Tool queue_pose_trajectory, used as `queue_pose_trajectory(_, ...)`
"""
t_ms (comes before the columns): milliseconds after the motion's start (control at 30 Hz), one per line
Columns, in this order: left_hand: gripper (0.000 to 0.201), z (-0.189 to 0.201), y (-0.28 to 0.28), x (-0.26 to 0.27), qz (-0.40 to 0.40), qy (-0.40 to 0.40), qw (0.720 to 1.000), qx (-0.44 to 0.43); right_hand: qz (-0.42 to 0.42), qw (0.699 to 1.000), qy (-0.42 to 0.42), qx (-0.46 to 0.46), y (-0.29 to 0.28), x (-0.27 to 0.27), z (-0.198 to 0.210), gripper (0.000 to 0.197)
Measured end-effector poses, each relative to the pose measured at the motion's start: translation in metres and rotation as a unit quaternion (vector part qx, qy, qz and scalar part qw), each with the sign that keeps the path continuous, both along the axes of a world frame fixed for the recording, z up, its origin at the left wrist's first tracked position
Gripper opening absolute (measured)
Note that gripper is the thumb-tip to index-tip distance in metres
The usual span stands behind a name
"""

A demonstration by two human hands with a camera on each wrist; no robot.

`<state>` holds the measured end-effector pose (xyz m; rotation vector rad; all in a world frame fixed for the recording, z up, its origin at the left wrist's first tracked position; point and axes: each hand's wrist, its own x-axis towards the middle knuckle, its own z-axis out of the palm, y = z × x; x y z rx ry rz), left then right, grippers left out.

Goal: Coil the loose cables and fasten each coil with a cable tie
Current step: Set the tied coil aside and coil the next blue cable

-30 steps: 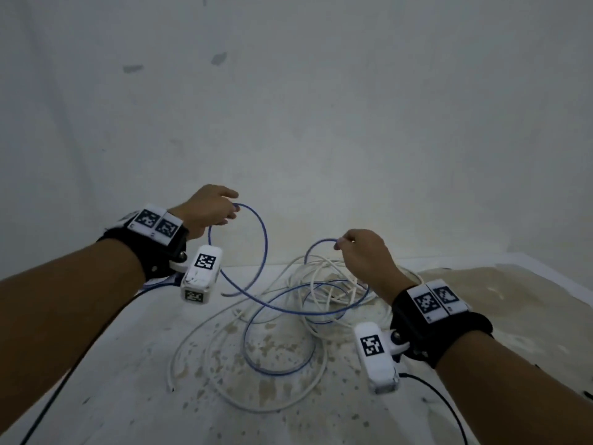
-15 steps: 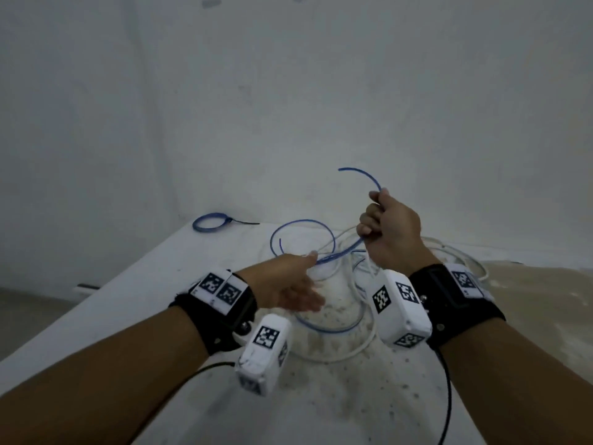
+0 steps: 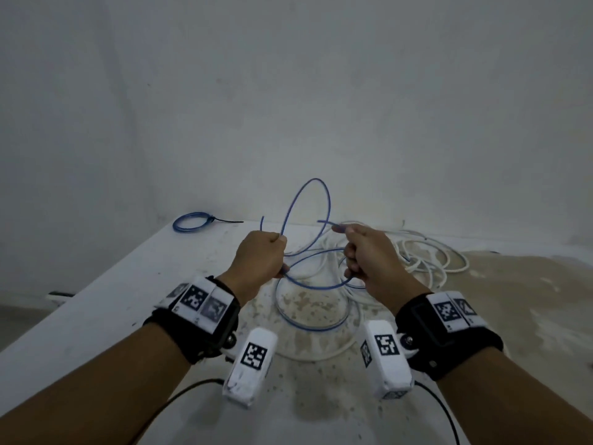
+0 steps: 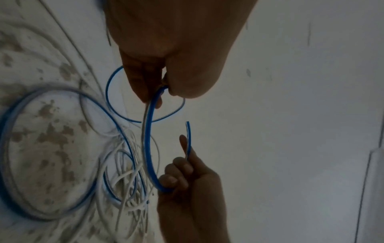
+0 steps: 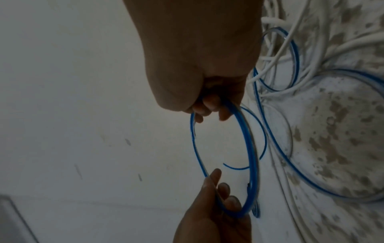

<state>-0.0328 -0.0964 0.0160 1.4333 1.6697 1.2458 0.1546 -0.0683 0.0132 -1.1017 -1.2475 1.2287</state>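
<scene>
- Above the stained table [image 3: 96, 303], the left hand [image 3: 256, 261] and right hand [image 3: 369, 261] each clench the blue cable [image 3: 316, 285], its loops raised between them.
- Springy loops could pop open if either fist slackens; trailing turns may snag the white cables [image 3: 426, 261] lying beneath.
- Fingertips stay hidden from above; wrist views are dim, and no loose cable tie shows.

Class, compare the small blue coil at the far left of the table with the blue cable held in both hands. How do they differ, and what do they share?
1. The small blue coil lies flat on the table; the blue cable is lifted by the left hand and right hand.
2. The coil is a tight ring fastened with a black tie; the held cable makes wide, loose, untied loops.
Both are thin and blue.
</scene>
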Motion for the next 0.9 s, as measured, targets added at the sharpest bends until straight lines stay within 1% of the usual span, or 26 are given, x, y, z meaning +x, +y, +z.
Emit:
queue_pose_trajectory(67, 0.018, 0.0, -0.002, -0.001, -0.017, 0.11, 0.993, 0.04, 0.004, 1.0, -0.026, 0.012, 0.0, -0.004, 0.005, 0.03)
queue_pose_trajectory(167, 0.033, 0.005, 0.0, -0.004, -0.045, 0.176, 0.982, 0.048, 0.03, 0.998, -0.051, 0.035, -0.002, -0.012, 0.012, 0.029)
queue_pose_trajectory(233, 0.036, 0.012, -0.002, -0.002, -0.055, 0.23, 0.969, 0.066, 0.059, 0.995, -0.057, 0.061, -0.003, -0.019, 0.014, 0.028)
queue_pose_trajectory(267, 0.035, 0.014, -0.002, -0.001, -0.057, 0.242, 0.965, 0.083, 0.075, 0.994, -0.051, 0.069, -0.004, -0.023, 0.014, 0.027)
queue_pose_trajectory(300, 0.034, 0.016, -0.002, 0.0, -0.058, 0.239, 0.964, 0.101, 0.089, 0.993, -0.043, 0.07, -0.005, -0.026, 0.014, 0.026)
queue_pose_trajectory(367, 0.031, 0.02, -0.002, 0.002, -0.055, 0.188, 0.973, 0.12, 0.108, 0.992, -0.023, 0.064, -0.005, -0.031, 0.013, 0.025)
queue_pose_trajectory(467, 0.026, 0.022, 0.0, 0.004, -0.045, 0.087, 0.989, 0.113, 0.111, 0.993, -0.006, 0.039, -0.005, -0.033, 0.011, 0.025)
queue_pose_trajectory(533, 0.026, 0.024, 0.0, 0.005, -0.047, 0.045, 0.993, 0.104, 0.106, 0.994, -0.011, 0.018, -0.005, -0.034, 0.009, 0.028)
queue_pose_trajectory(667, 0.025, 0.029, 0.001, 0.009, -0.066, 0.019, 0.994, 0.079, 0.099, 0.995, 0.006, 0.0, -0.006, -0.031, 0.005, 0.03)
queue_pose_trajectory(767, 0.016, 0.032, -0.004, 0.014, -0.093, -0.016, 0.99, 0.104, 0.107, 0.994, 0.023, 0.009, -0.008, -0.031, 0.006, 0.03)
queue_pose_trajectory(833, 0.021, 0.03, -0.005, 0.017, -0.089, -0.012, 0.987, 0.13, 0.108, 0.994, 0.032, 0.014, -0.009, -0.032, 0.006, 0.031)
queue_pose_trajectory(900, 0.027, 0.029, -0.004, 0.019, -0.064, -0.013, 0.988, 0.137, 0.115, 0.992, 0.041, 0.011, -0.011, -0.033, 0.007, 0.033)
